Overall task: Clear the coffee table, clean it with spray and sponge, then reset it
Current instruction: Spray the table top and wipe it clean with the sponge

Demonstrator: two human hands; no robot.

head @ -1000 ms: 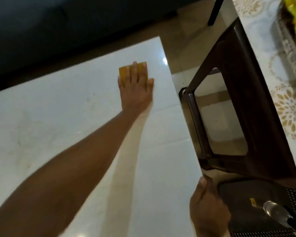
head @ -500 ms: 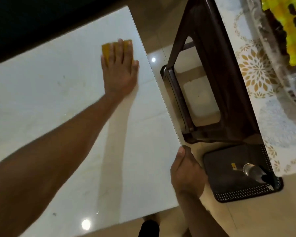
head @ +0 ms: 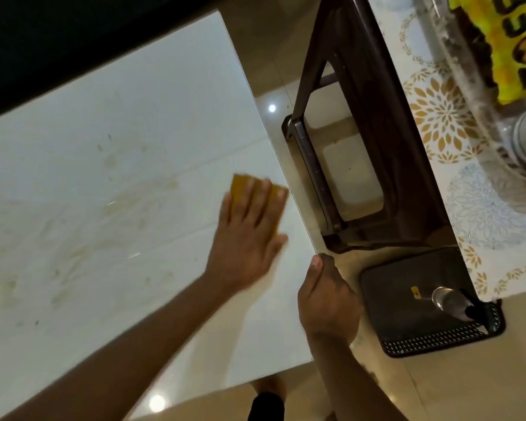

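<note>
The white glossy coffee table [head: 128, 141] fills the left of the view, with faint yellowish smears across its middle. My left hand [head: 246, 238] lies flat, palm down, on a yellow sponge [head: 240, 186] and presses it to the tabletop close to the right edge. The hand is motion-blurred and covers most of the sponge. At the table's near right edge, my right hand [head: 328, 299] grips the edge with the thumb on top.
A dark brown plastic stool [head: 377, 117] stands just right of the table. A black perforated tray [head: 407, 317] holding a shiny metal object [head: 450, 300] sits on the tiled floor. A floral-cloth surface [head: 444, 123] carries a glass dish with a yellow packet [head: 513, 41]. A dark sofa [head: 73, 31] lies beyond.
My left hand has drawn the sponge back from the far right corner toward me along the right edge. My right hand has kept its hold on the table edge.
</note>
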